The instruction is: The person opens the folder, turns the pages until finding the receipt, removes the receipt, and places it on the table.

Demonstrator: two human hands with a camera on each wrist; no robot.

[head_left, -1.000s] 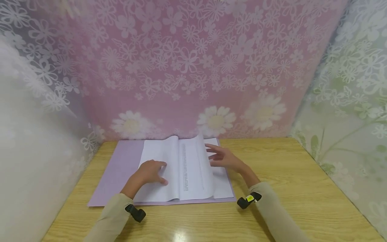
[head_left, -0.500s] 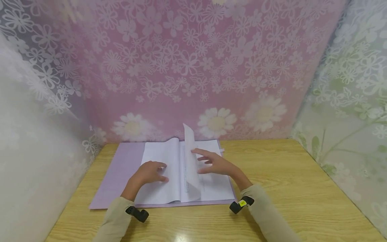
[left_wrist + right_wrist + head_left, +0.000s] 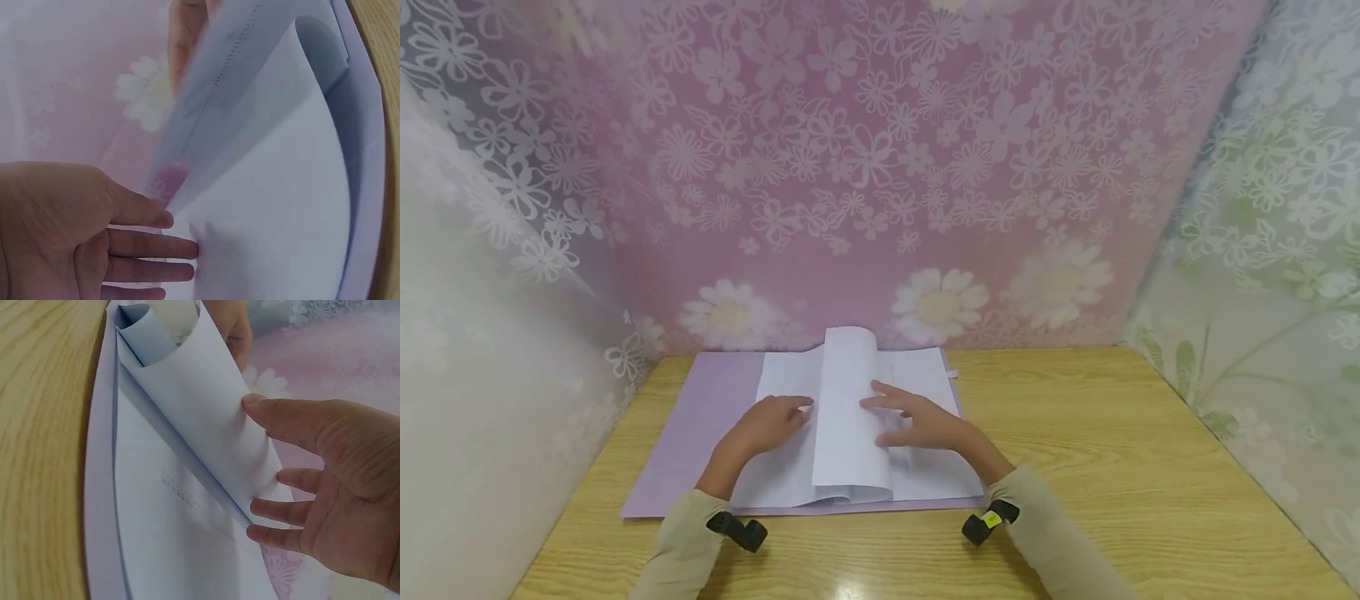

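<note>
A light purple folder (image 3: 692, 433) lies spread on the table, with white paper sheets inside. One sheet (image 3: 848, 408) stands curled over near the middle, bending towards the left. My right hand (image 3: 925, 421) is on its right side; in the right wrist view the straight fingertips (image 3: 253, 403) touch the curved paper. Over the left-hand pages (image 3: 771, 479) is my left hand (image 3: 767, 427), its fingers extended and nearly straight in the left wrist view, against the paper. On the right-hand page, faint rows of print (image 3: 187, 497) show in the right wrist view.
The wooden table (image 3: 1112, 467) extends to the right and in front of the folder. A pink flowered backdrop (image 3: 880, 208) rises directly behind it, with pale flowered panels on both sides. A small white tab (image 3: 953, 374) sticks out at the folder's right edge.
The loose sheet has swung from the right across the middle and now curls leftwards. My right hand has moved left with it. My left hand stays nearly in place.
</note>
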